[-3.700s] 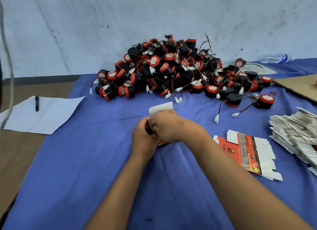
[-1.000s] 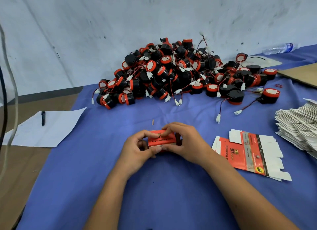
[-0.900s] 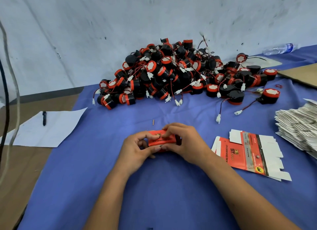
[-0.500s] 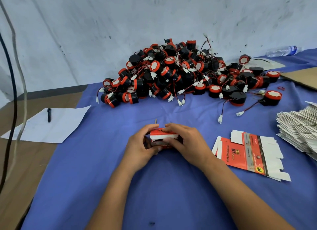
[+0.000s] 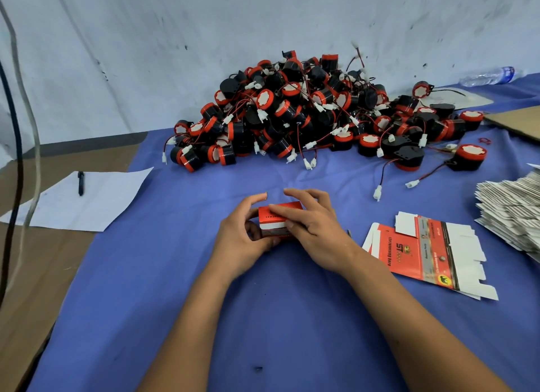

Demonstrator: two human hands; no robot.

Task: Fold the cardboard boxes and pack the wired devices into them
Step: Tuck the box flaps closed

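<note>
A small red and white cardboard box (image 5: 273,220) stands on the blue cloth in front of me, held between both hands. My left hand (image 5: 244,236) curls round its left end. My right hand (image 5: 311,226) lies over its top and right side, fingers bent onto the top flap. What is inside the box is hidden. A big heap of black and red round wired devices (image 5: 309,114) with white plugs lies behind, against the wall. A flat unfolded red box blank (image 5: 420,250) lies to the right of my hands.
A stack of flat box blanks (image 5: 514,213) sits at the right edge. On the left lies a white paper sheet (image 5: 87,198) with a pen (image 5: 81,182). A brown cardboard sheet (image 5: 517,119) and a plastic bottle (image 5: 491,76) are at the back right. Cables (image 5: 17,146) hang at the left.
The box went from an open white flap held upright to a closed box lying on the cloth. In the last half second my fingers pressed the top flap down.
</note>
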